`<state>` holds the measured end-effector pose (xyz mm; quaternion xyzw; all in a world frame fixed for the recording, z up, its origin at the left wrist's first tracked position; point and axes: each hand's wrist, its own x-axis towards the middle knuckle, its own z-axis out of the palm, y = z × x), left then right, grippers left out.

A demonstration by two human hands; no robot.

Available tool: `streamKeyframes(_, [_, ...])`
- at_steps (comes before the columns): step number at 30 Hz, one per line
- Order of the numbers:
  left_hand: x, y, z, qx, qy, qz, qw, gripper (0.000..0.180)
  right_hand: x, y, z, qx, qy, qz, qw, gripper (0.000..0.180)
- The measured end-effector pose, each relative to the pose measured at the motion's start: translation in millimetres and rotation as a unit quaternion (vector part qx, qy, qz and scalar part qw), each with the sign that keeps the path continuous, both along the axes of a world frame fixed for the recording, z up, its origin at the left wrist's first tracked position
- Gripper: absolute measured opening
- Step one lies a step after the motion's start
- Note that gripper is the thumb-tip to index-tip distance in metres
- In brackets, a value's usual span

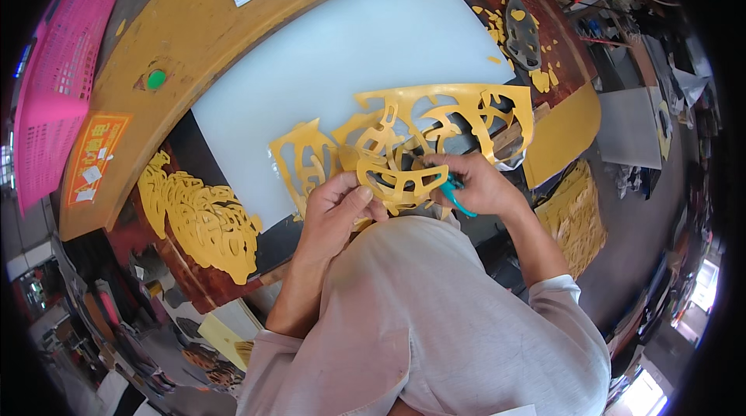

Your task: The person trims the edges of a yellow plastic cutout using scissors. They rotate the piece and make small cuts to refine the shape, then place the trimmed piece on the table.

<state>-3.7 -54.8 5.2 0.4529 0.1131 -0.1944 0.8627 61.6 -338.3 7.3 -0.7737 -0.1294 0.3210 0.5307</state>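
My left hand is closed on a yellow cut-out piece with curved openings, its thumb on top and its fingers underneath. My right hand is wrapped round a small tool with curved teal handles. The tool's working end is hidden, so its exact kind does not show. Fingertips of the right hand are close to the right side of the piece. Just beyond both hands spreads a yellow sheet full of cut-out holes, lying partly over a white board.
Yellow openwork pieces are heaped left of the board. At the far right, a dark sole-shaped part lies among yellow scraps. A curved wooden ledge with a green button borders the far side; a pink basket stands far left.
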Motion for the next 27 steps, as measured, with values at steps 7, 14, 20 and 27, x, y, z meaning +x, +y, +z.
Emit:
streamKeyframes(7, [1.0,-8.4,4.4,0.137,0.027,0.027,0.990,0.013,-2.9,10.3,38.2,-0.057,-0.107,0.095,0.988,0.045])
streamKeyframes(14, [-1.1,-23.2,6.0,0.180,0.014,0.052,0.982,0.010,4.0,20.6,44.2,-0.122,-0.203,0.174,0.956,0.061])
streamKeyframes(20, [-6.4,-32.0,4.4,0.198,0.009,0.088,0.976,0.011,-1.8,22.7,42.6,-0.153,-0.156,0.183,0.959,0.067])
streamKeyframes(27, [-9.4,-33.6,3.4,0.193,0.005,0.115,0.974,0.012,-11.8,30.0,30.0,-0.110,-0.189,0.138,0.966,0.048])
